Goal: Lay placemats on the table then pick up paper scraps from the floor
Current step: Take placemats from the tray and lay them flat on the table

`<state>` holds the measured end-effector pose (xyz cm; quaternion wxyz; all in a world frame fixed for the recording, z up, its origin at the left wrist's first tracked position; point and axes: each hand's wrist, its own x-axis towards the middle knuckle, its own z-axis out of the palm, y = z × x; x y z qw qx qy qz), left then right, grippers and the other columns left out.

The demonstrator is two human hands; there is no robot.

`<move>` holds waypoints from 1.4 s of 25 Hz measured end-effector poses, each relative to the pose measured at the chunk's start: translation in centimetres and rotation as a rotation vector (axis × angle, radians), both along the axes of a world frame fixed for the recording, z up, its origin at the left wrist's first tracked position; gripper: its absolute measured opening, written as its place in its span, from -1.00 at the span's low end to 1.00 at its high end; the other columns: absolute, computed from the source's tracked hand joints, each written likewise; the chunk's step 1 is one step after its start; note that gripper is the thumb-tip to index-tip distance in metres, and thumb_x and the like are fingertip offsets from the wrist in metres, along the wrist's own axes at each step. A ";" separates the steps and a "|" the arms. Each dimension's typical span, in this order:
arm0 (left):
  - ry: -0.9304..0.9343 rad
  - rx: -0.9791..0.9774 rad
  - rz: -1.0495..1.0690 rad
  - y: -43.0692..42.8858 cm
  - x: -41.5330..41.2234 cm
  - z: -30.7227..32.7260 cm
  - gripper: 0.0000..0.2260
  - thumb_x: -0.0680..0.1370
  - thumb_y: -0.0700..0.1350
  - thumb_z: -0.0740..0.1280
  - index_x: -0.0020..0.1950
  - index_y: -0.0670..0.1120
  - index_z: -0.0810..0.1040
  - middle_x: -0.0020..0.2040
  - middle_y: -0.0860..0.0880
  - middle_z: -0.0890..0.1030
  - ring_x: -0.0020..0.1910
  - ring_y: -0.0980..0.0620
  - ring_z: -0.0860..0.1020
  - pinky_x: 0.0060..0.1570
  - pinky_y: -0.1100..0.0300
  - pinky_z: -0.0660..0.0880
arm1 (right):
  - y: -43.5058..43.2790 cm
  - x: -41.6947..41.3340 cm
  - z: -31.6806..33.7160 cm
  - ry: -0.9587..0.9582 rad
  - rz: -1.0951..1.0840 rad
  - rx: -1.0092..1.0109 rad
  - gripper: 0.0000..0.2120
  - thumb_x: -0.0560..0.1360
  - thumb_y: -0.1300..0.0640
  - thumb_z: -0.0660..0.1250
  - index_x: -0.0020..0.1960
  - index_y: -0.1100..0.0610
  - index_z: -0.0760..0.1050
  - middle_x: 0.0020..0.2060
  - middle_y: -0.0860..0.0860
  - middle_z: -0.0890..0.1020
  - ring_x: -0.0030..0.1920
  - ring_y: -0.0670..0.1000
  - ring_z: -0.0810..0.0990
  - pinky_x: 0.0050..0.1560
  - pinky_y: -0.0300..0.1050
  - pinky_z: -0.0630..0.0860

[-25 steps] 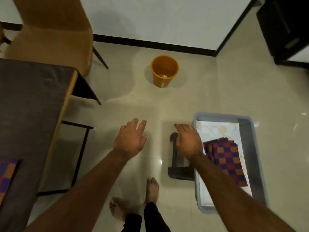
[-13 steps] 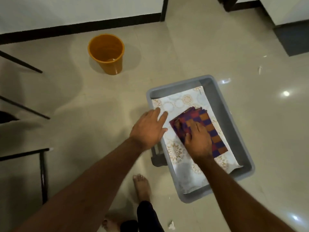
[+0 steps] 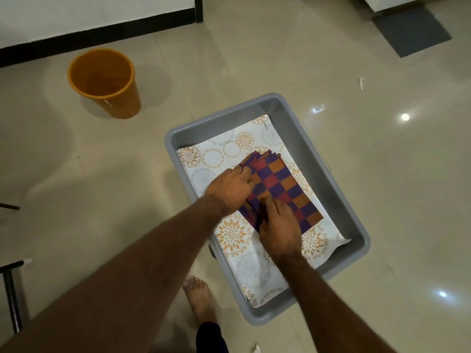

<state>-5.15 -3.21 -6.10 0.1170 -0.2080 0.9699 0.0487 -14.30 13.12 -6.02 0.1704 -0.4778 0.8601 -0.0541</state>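
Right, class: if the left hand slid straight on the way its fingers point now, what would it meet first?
The checkered placemats, whose edge the left hand touches. Past them, probably the floral mat, then the far wall of the grey tub; depth is unclear.

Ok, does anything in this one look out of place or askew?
Two white paper scraps litter the floor: one beyond the grey tub on the right, one at the bottom edge. Inside the tub, the checkered placemats lie fanned and skewed on the floral liner.
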 end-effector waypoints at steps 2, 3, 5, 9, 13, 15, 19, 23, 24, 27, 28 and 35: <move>-0.006 -0.054 -0.033 -0.1 -0.2 0.3 -0.69 0.57 0.04 0.43 0.27 -0.02 0.61 0.31 -0.11 0.51 0.27 -0.11 0.46 0.25 -0.05 0.44 | 0.0 0.4 0.3 -0.003 -0.031 -0.007 -0.55 0.51 0.14 0.37 0.38 0.08 0.41 0.16 0.07 0.63 0.10 0.10 0.59 0.06 0.10 0.62; 0.016 -0.059 -0.036 -0.2 -0.1 0.6 -0.72 0.57 0.03 0.42 0.25 -0.01 0.62 0.30 -0.10 0.53 0.28 -0.11 0.46 0.27 -0.06 0.42 | 0.1 0.5 0.5 0.002 -0.043 -0.016 -0.57 0.53 0.11 0.36 0.38 0.06 0.41 0.09 0.07 0.65 0.02 0.09 0.61 -0.03 0.07 0.63; 0.103 -0.028 -0.038 -0.3 0.4 1.7 -0.75 0.60 0.02 0.36 0.26 0.00 0.62 0.31 -0.07 0.54 0.30 -0.09 0.44 0.29 -0.06 0.39 | 0.0 0.4 1.5 0.030 -0.068 -0.053 -0.64 0.56 -0.02 0.26 0.33 0.02 0.41 -0.05 0.03 0.67 -0.16 0.06 0.61 -0.21 0.00 0.62; 0.300 0.056 -0.068 -0.2 2.8 5.6 -0.77 0.60 -0.06 0.24 0.18 -0.05 0.61 0.29 -0.08 0.58 0.30 -0.10 0.48 0.27 -0.05 0.40 | -0.6 -0.4 5.4 0.072 -0.120 -0.160 -0.56 0.42 0.01 0.09 0.27 -0.01 0.44 -0.10 0.05 0.68 -0.19 0.13 0.60 -0.27 0.00 0.59; 0.412 0.295 0.102 -0.8 6.8 11.0 -0.88 0.55 -0.12 0.24 -0.07 -0.11 0.55 -0.08 -0.06 0.63 -0.08 -0.11 0.56 -0.03 -0.02 0.47 | -3.3 0.4 10.6 0.082 -0.061 -0.172 -0.46 0.32 0.20 0.19 0.29 0.06 0.50 -0.19 0.05 0.66 -0.25 0.13 0.58 -0.24 0.00 0.57; 0.410 0.406 0.292 -1.3 10.0 14.4 -0.85 0.54 -0.06 0.21 -0.09 -0.09 0.52 -0.18 -0.04 0.62 -0.19 -0.10 0.56 -0.15 0.00 0.50 | -5.2 2.2 14.0 0.065 0.020 -0.199 -0.51 0.34 0.21 0.19 0.26 0.07 0.51 -0.22 0.03 0.65 -0.26 0.10 0.58 -0.20 0.02 0.58; 0.537 0.554 0.610 -2.7 18.9 23.7 -0.84 0.46 -0.02 0.29 -0.09 -0.05 0.62 -0.17 -0.02 0.68 -0.17 -0.08 0.60 -0.18 0.09 0.53 | -9.8 7.9 21.0 -0.047 0.226 -0.292 -0.54 0.46 0.15 0.24 0.36 0.10 0.48 -0.08 0.03 0.70 -0.08 0.09 0.66 0.08 0.14 0.60; 0.719 0.735 0.904 -3.3 29.9 33.9 -0.95 0.41 -0.15 0.37 -0.22 -0.06 0.63 -0.28 -0.02 0.68 -0.31 0.07 0.60 -0.32 0.12 0.55 | -14.4 16.1 26.9 -0.223 0.319 -0.463 -0.50 0.51 0.08 0.37 0.42 0.11 0.43 0.01 0.01 0.69 0.02 0.07 0.65 0.14 0.13 0.59; 0.783 0.759 0.985 -3.1 33.2 36.4 -0.92 0.42 -0.16 0.36 -0.26 -0.04 0.61 -0.32 -0.02 0.66 -0.35 0.10 0.59 -0.39 0.17 0.51 | -15.6 19.0 28.6 -0.265 0.348 -0.489 -0.49 0.51 0.02 0.38 0.43 0.07 0.40 0.05 -0.02 0.67 0.06 0.05 0.63 0.16 0.09 0.58; 1.015 0.750 1.207 -1.2 42.5 41.8 -0.87 0.49 -0.18 0.36 -0.26 -0.06 0.58 -0.35 -0.07 0.62 -0.39 0.05 0.59 -0.42 0.20 0.48 | -18.5 28.1 32.4 -0.323 0.466 -0.554 -0.47 0.54 -0.11 0.34 0.45 -0.04 0.28 0.24 -0.04 0.57 0.22 0.01 0.58 0.18 -0.05 0.57; 1.099 0.717 1.284 -0.2 45.6 43.3 -0.85 0.52 -0.18 0.37 -0.27 -0.07 0.57 -0.36 -0.07 0.60 -0.40 0.04 0.57 -0.42 0.19 0.46 | -19.0 31.5 33.7 -0.343 0.527 -0.556 -0.43 0.55 -0.13 0.34 0.48 -0.04 0.24 0.32 -0.02 0.52 0.29 0.01 0.54 0.21 -0.04 0.56; 1.727 0.391 1.678 9.1 60.2 49.8 -0.77 0.47 -0.15 0.37 -0.39 -0.01 0.55 -0.42 -0.04 0.58 -0.46 0.04 0.54 -0.43 0.19 0.47 | -16.1 51.5 40.0 -0.680 0.910 -0.492 -0.43 0.53 -0.10 0.33 0.49 -0.11 0.24 0.33 -0.13 0.49 0.30 -0.14 0.48 0.26 -0.10 0.52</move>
